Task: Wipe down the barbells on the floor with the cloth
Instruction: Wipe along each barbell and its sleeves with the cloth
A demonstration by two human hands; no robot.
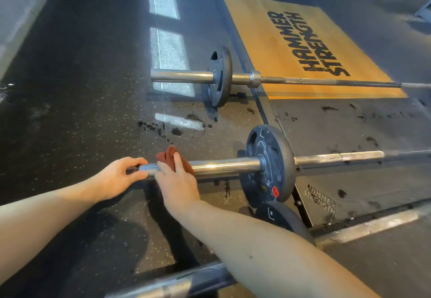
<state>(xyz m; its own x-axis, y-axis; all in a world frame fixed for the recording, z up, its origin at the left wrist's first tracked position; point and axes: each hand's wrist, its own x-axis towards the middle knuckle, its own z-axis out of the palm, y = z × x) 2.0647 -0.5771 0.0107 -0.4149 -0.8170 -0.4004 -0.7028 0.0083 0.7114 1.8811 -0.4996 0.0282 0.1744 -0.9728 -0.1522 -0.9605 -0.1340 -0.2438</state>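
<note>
Rust-red cloth: bunched over the sleeve of the near barbell, centre of frame.
Right hand: clasps the cloth against that sleeve.
Left hand: fingers curled round the sleeve's end, left of centre.
Step in hand: wiping the near sleeve. It probably goes best with the cloth wrapped round the chrome and slid toward the plate, while the left hand stops the bar rolling.
Count: three barbells, namely the near one, the far barbell at upper centre, and a third barbell, partly hidden, at the bottom edge. Three plates, one cloth, two hands.
</note>
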